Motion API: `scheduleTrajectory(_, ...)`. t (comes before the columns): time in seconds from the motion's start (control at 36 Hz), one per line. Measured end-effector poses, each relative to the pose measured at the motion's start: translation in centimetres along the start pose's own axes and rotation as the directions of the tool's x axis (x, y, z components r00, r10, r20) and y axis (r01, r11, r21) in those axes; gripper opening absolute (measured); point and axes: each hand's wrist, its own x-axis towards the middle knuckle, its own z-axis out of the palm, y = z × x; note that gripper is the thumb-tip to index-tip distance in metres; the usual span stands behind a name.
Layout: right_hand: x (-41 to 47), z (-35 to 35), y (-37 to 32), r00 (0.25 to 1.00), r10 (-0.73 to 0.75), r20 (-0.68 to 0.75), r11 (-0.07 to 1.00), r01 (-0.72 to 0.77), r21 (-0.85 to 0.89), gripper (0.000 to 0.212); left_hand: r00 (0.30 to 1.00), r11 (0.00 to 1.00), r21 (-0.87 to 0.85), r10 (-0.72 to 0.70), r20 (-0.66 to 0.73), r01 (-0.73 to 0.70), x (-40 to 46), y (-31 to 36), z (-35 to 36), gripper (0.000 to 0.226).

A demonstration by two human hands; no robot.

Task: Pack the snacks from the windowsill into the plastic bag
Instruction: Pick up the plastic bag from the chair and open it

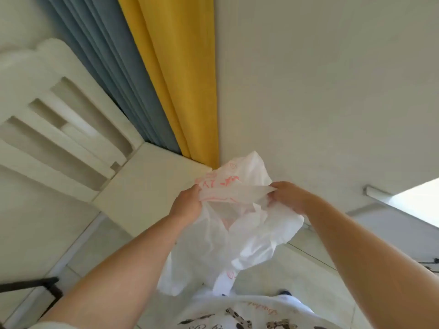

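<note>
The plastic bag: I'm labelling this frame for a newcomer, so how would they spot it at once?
Start at the yellow curtain where it meets the white wall. Just below its lower end, both hands hold the plastic bag up in front of the person. It is thin, crumpled and translucent white with red print.

Plastic bag (240, 222) held between left hand (187, 205) and right hand (288, 197), before the wall (320, 91); chair (71, 129) to the left, curtains (152, 74) behind it
</note>
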Motion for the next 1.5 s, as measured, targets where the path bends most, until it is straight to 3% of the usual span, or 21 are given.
scheduleTrajectory(0.17, -3.3, -3.0, 8.3, 0.990, 0.063, -0.130, 0.992, -0.047, 0.120, 0.016, 1.000, 0.968, -0.252, -0.002, 0.010, 0.005, -0.7, 9.0, 2.5, 0.040)
scheduleTrajectory(0.25, -5.8, -5.6, 12.8, 0.984, 0.066, -0.164, 0.986, -0.039, 0.160, 0.026, 0.997, 0.975, -0.221, 0.048, 0.068, -0.032, -1.3, 13.3, 4.3, 0.035)
scheduleTrajectory(0.28, -6.7, -6.7, 14.3, 0.983, 0.069, -0.171, 0.995, -0.055, 0.085, 0.039, 0.993, 0.979, -0.192, 0.084, 0.087, -0.066, -1.7, 15.0, 4.9, 0.031)
scheduleTrajectory(0.33, -8.6, -8.8, 17.3, 0.973, 0.080, -0.215, 0.966, -0.130, -0.226, 0.056, 0.981, 0.980, -0.140, 0.157, 0.116, -0.141, -2.6, 18.3, 6.4, 0.025)
scheduleTrajectory(0.39, -10.1, -11.1, 20.5, 0.953, 0.077, -0.293, 0.888, -0.199, -0.414, 0.050, 0.961, 0.973, -0.099, 0.224, 0.162, -0.210, -3.6, 21.7, 7.8, 0.024)
scheduleTrajectory(0.44, -11.5, -13.5, 23.8, 0.921, 0.076, -0.381, 0.861, -0.253, -0.441, 0.039, 0.935, 0.957, -0.023, 0.288, 0.207, -0.290, -4.7, 25.1, 9.3, 0.031)
scheduleTrajectory(0.56, -14.1, -18.2, 30.3, 0.857, 0.077, -0.509, 0.861, -0.314, -0.399, 0.026, 0.847, 0.821, 0.254, 0.432, 0.308, -0.511, -6.7, 32.3, 12.6, 0.056)
scheduleTrajectory(0.69, -17.4, -22.9, 36.6, 0.777, 0.155, -0.610, 0.923, -0.335, -0.191, 0.011, 0.762, 0.714, 0.315, 0.471, 0.444, -0.625, -8.4, 39.9, 16.8, 0.082)
scheduleTrajectory(0.75, -18.9, -24.5, 38.1, 0.719, 0.203, -0.665, 0.944, -0.325, -0.063, 0.018, 0.740, 0.640, 0.389, 0.481, 0.470, -0.663, -8.7, 42.8, 18.1, 0.073)
scheduleTrajectory(0.86, -21.4, -28.1, 40.6, 0.603, 0.266, -0.752, 0.947, -0.307, 0.089, 0.033, 0.709, 0.596, 0.384, 0.607, 0.359, -0.705, -8.5, 49.1, 19.8, 0.028)
scheduleTrajectory(1.03, -23.5, -34.7, 43.5, 0.444, 0.266, -0.856, 0.957, -0.227, 0.180, 0.032, 0.655, 0.582, 0.335, 0.735, 0.172, -0.741, -8.4, 59.3, 19.5, 0.036)
scheduleTrajectory(1.14, -23.8, -40.0, 45.1, 0.412, 0.262, -0.872, 0.956, -0.232, 0.177, 0.031, 0.560, 0.492, 0.351, 0.820, 0.121, -0.796, -7.3, 65.6, 18.7, 0.031)
scheduleTrajectory(1.19, -23.7, -42.8, 46.1, 0.422, 0.279, -0.862, 0.951, -0.249, 0.186, 0.030, 0.503, 0.425, 0.364, 0.851, 0.151, -0.829, -6.2, 68.7, 18.4, 0.029)
scheduleTrajectory(1.28, -23.0, -46.1, 47.6, 0.511, 0.315, -0.800, 0.936, -0.307, 0.173, 0.023, 0.450, 0.328, 0.434, 0.867, 0.216, -0.839, -4.2, 72.7, 18.5, 0.026)
scheduleTrajectory(1.33, -22.5, -47.7, 48.7, 0.564, 0.328, -0.758, 0.932, -0.322, 0.164, 0.018, 0.446, 0.299, 0.454, 0.856, 0.261, -0.839, -2.8, 74.9, 19.1, 0.024)
scheduleTrajectory(1.44, -21.9, -50.6, 50.6, 0.700, 0.362, -0.616, 0.932, -0.282, 0.226, 0.043, 0.448, 0.252, 0.460, 0.805, 0.389, -0.852, -0.1, 80.1, 20.0, 0.028)
scheduleTrajectory(1.5, -21.7, -52.4, 51.2, 0.773, 0.376, -0.511, 0.919, -0.384, 0.095, 0.039, 0.440, 0.221, 0.443, 0.755, 0.486, -0.869, 0.6, 82.9, 19.9, 0.040)
